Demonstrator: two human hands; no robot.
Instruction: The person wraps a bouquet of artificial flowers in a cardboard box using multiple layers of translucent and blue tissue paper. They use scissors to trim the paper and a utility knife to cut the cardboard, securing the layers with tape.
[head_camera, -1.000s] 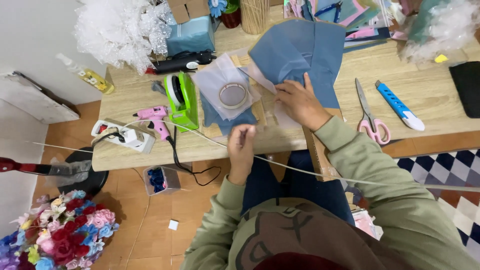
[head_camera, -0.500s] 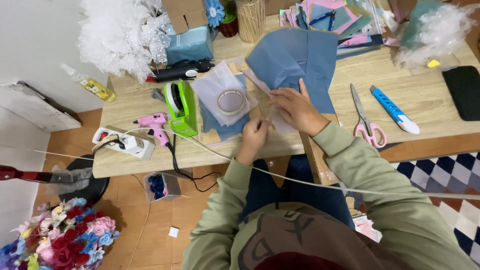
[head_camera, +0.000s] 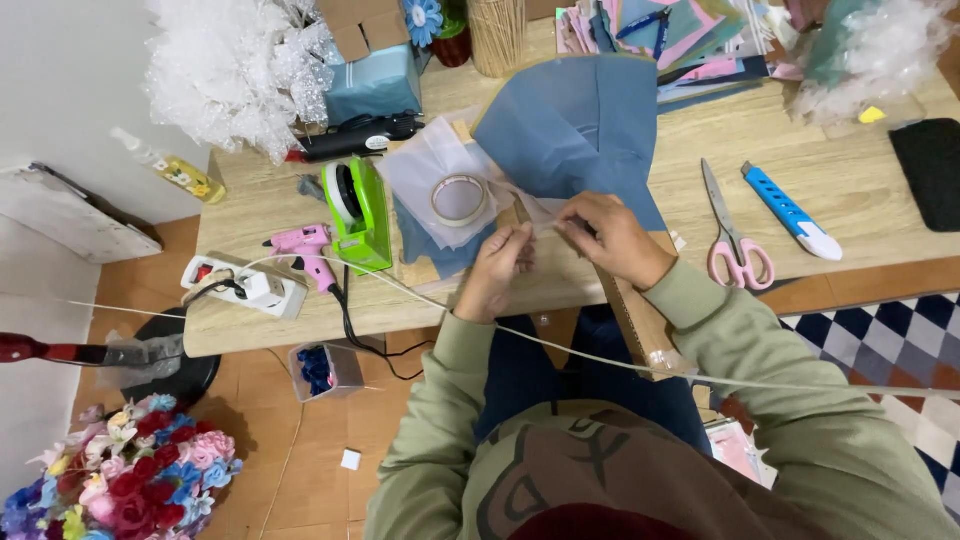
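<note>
Right now both hands pinch a thin pale strip at table (head_camera: 850, 190) edge: left hand (head_camera: 497, 268) & right hand (head_camera: 612, 238) close together, w/ blue paper (head_camera: 585, 125) just behind. Risk, imo: strip tears or sticks to itself if pulled unevenly.

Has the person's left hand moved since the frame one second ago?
Yes. The left hand has come up from the table's front edge toward the roll of clear tape, and now meets the right hand over the blue paper.
</note>
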